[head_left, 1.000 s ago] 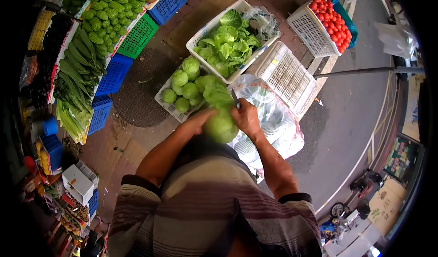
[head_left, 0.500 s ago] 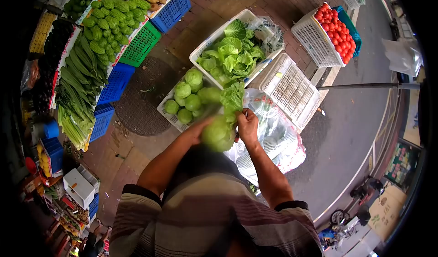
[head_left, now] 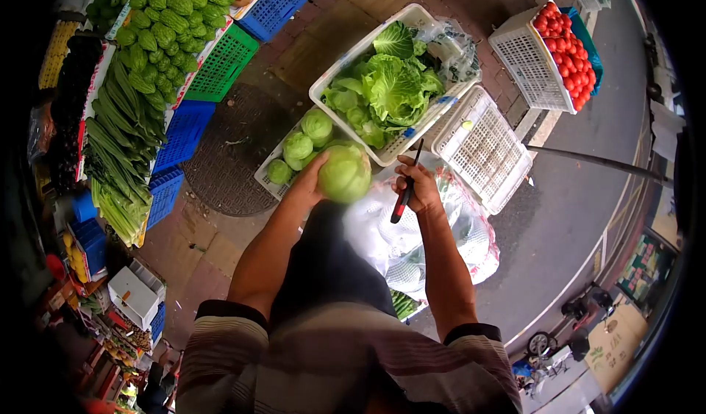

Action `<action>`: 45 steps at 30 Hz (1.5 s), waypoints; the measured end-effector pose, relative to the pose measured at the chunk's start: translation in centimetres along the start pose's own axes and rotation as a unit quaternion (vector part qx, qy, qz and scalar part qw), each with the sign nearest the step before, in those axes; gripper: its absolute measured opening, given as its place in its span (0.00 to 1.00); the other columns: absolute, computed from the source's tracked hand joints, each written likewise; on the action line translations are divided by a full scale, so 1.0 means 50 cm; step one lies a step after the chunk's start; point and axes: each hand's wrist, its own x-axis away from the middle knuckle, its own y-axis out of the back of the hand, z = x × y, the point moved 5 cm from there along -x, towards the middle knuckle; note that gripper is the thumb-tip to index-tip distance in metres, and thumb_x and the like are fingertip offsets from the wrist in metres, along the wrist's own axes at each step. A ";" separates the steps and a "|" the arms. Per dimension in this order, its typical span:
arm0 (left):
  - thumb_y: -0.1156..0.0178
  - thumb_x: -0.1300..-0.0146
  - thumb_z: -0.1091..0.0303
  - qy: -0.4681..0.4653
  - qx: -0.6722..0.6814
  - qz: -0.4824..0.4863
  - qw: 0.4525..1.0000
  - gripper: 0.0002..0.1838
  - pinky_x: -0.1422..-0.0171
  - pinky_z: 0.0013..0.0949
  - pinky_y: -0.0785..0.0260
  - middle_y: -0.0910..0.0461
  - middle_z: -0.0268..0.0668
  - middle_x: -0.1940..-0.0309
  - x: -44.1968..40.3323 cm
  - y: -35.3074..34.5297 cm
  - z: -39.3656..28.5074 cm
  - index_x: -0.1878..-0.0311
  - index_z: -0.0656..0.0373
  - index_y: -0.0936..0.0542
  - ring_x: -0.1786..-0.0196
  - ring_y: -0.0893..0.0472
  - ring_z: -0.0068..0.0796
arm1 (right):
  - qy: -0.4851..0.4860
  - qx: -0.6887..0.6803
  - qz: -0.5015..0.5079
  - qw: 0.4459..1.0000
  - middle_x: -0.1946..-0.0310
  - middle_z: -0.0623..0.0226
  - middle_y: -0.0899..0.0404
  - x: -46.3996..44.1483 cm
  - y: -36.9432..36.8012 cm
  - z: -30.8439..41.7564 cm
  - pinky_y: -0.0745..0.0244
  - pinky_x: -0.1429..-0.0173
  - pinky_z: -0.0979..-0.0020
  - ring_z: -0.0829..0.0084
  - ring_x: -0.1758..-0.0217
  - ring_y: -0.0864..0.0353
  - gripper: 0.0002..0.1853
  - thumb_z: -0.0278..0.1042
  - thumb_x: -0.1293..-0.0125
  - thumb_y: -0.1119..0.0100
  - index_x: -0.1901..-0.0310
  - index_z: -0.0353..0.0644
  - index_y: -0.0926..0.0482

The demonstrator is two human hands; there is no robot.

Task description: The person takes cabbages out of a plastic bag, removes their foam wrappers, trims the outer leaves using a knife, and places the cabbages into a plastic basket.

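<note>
My left hand [head_left: 312,179] is closed on the left side of a round green cabbage [head_left: 345,173], held in front of my legs. In my right hand [head_left: 420,184] is a knife [head_left: 401,202] with a black and red handle, its dark blade pointing away from me. Beyond the hands, a white crate [head_left: 323,84] carries loose cabbage leaves [head_left: 401,90]. Several whole cabbages [head_left: 298,146] lie in a lower white crate [head_left: 266,181], partly hidden by the held cabbage and my left hand.
Clear plastic bags [head_left: 456,237] lie below my right hand, beside an upturned white crate [head_left: 482,149]. A crate of tomatoes [head_left: 565,54] stands farther right. At left, a stall carries bitter melons [head_left: 169,39] and long green gourds [head_left: 121,123], fronted by blue crates [head_left: 185,134].
The leaf at my right hand has left it and a large leaf now lies on the leaf crate. My hands have moved apart, and the knife shows plainly.
</note>
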 end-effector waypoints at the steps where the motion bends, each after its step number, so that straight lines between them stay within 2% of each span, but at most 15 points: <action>1: 0.37 0.34 0.38 0.011 0.005 -0.016 1.000 0.36 0.38 0.61 0.24 0.24 0.41 0.33 -0.023 -0.002 -0.005 0.29 0.50 0.28 0.34 0.22 0.44 | -0.012 0.017 -0.007 1.000 0.64 0.66 0.21 0.012 -0.003 -0.030 0.18 0.65 0.61 0.74 0.75 0.24 0.16 0.31 0.27 0.42 0.40 0.41 0.24; 2: 0.37 0.34 0.37 0.023 0.009 -0.032 0.999 0.37 0.38 0.62 0.25 0.24 0.41 0.33 -0.048 0.001 -0.008 0.30 0.49 0.27 0.34 0.22 0.44 | -0.024 0.027 -0.038 0.999 0.66 0.68 0.22 0.039 -0.030 -0.046 0.17 0.63 0.63 0.75 0.74 0.22 0.20 0.34 0.25 0.44 0.35 0.40 0.27; 4: 0.35 0.37 0.35 0.049 0.007 -0.045 0.998 0.38 0.43 0.65 0.24 0.23 0.42 0.35 -0.101 0.013 -0.007 0.30 0.48 0.27 0.37 0.21 0.47 | 0.041 0.309 0.022 0.950 0.65 0.69 0.21 0.035 0.002 -0.087 0.16 0.61 0.68 0.76 0.71 0.20 0.25 0.37 0.24 0.45 0.29 0.40 0.31; 6: 0.35 0.38 0.34 0.067 -0.002 -0.063 0.996 0.39 0.45 0.68 0.24 0.22 0.43 0.36 -0.156 0.036 0.000 0.31 0.48 0.27 0.38 0.20 0.49 | 0.059 0.375 -0.005 0.925 0.67 0.67 0.19 -0.006 0.035 -0.126 0.18 0.62 0.69 0.74 0.69 0.18 0.25 0.37 0.25 0.43 0.30 0.39 0.30; 7: 0.35 0.37 0.35 0.073 -0.013 -0.069 0.995 0.38 0.44 0.66 0.24 0.22 0.42 0.36 -0.184 0.047 0.002 0.31 0.48 0.26 0.39 0.19 0.47 | 0.059 0.450 -0.033 0.890 0.68 0.63 0.18 -0.026 0.038 -0.132 0.19 0.63 0.68 0.70 0.68 0.17 0.23 0.35 0.26 0.42 0.33 0.38 0.28; 10: 0.36 0.36 0.36 0.086 -0.043 -0.085 0.992 0.36 0.44 0.64 0.25 0.21 0.41 0.37 -0.261 0.079 0.011 0.32 0.48 0.26 0.41 0.18 0.44 | 0.260 0.631 0.005 0.731 0.70 0.52 0.18 -0.104 0.025 -0.118 0.21 0.61 0.60 0.58 0.68 0.17 0.18 0.32 0.30 0.41 0.41 0.35 0.22; 11: 0.37 0.36 0.36 0.087 -0.049 -0.090 0.991 0.35 0.44 0.66 0.26 0.21 0.40 0.38 -0.283 0.084 0.012 0.32 0.47 0.25 0.41 0.18 0.44 | 0.271 0.608 -0.008 0.746 0.68 0.42 0.19 -0.132 0.027 -0.120 0.23 0.56 0.53 0.45 0.65 0.18 0.13 0.30 0.32 0.42 0.49 0.33 0.21; 15: 0.38 0.36 0.34 0.064 -0.018 -0.078 0.995 0.35 0.45 0.72 0.30 0.21 0.38 0.38 -0.373 0.110 0.025 0.32 0.44 0.25 0.39 0.19 0.45 | 0.296 0.642 -0.011 0.707 0.65 0.39 0.19 -0.255 0.061 -0.149 0.25 0.54 0.48 0.36 0.59 0.20 0.11 0.28 0.32 0.45 0.52 0.33 0.21; 19: 0.38 0.37 0.34 0.060 -0.021 -0.090 0.994 0.35 0.46 0.71 0.29 0.22 0.38 0.37 -0.416 0.126 0.026 0.32 0.44 0.25 0.37 0.21 0.46 | 0.347 0.616 -0.009 0.708 0.67 0.39 0.20 -0.325 0.074 -0.154 0.26 0.56 0.47 0.36 0.60 0.20 0.09 0.29 0.33 0.46 0.55 0.34 0.22; 24: 0.39 0.36 0.32 0.062 -0.030 -0.106 0.992 0.36 0.49 0.70 0.26 0.23 0.37 0.36 -0.417 0.133 0.022 0.32 0.44 0.26 0.38 0.20 0.46 | 0.266 0.653 0.017 0.709 0.70 0.39 0.21 -0.377 0.088 -0.169 0.27 0.60 0.46 0.35 0.61 0.21 0.06 0.29 0.33 0.46 0.60 0.34 0.24; 27: 0.34 0.40 0.33 0.001 -0.040 -0.107 0.993 0.42 0.48 0.71 0.26 0.26 0.39 0.35 -0.410 0.129 0.019 0.29 0.46 0.30 0.38 0.21 0.48 | 0.283 0.655 0.021 0.701 0.71 0.39 0.22 -0.387 0.085 -0.171 0.28 0.61 0.45 0.35 0.62 0.21 0.06 0.29 0.34 0.46 0.61 0.35 0.24; 30: 0.27 0.46 0.34 -0.047 -0.116 -0.191 0.974 0.50 0.49 0.70 0.25 0.29 0.42 0.34 -0.396 0.129 0.031 0.27 0.48 0.37 0.40 0.21 0.50 | 0.276 0.659 0.024 0.700 0.71 0.38 0.22 -0.395 0.076 -0.166 0.28 0.61 0.45 0.35 0.63 0.21 0.06 0.30 0.34 0.45 0.61 0.35 0.24; 31: 0.23 0.49 0.39 -0.040 -0.100 -0.185 0.977 0.53 0.51 0.68 0.23 0.31 0.43 0.33 -0.393 0.126 0.028 0.26 0.48 0.40 0.40 0.22 0.51 | 0.267 0.660 0.026 0.701 0.70 0.38 0.22 -0.395 0.075 -0.169 0.28 0.61 0.45 0.35 0.63 0.22 0.06 0.30 0.34 0.45 0.62 0.35 0.24; 37: 0.23 0.49 0.45 -0.055 -0.085 -0.176 0.979 0.49 0.56 0.67 0.22 0.28 0.45 0.38 -0.414 0.132 0.034 0.28 0.50 0.38 0.44 0.20 0.49 | 0.275 0.691 0.061 0.666 0.71 0.41 0.21 -0.421 0.093 -0.176 0.26 0.63 0.47 0.37 0.66 0.20 0.05 0.30 0.35 0.44 0.65 0.37 0.25; 45: 0.23 0.47 0.49 -0.095 -0.086 -0.179 0.976 0.46 0.60 0.52 0.17 0.25 0.46 0.41 -0.408 0.120 0.027 0.29 0.56 0.35 0.48 0.17 0.43 | 0.296 0.686 0.082 0.660 0.71 0.42 0.20 -0.461 0.117 -0.184 0.26 0.65 0.49 0.41 0.67 0.19 0.06 0.30 0.37 0.41 0.66 0.37 0.26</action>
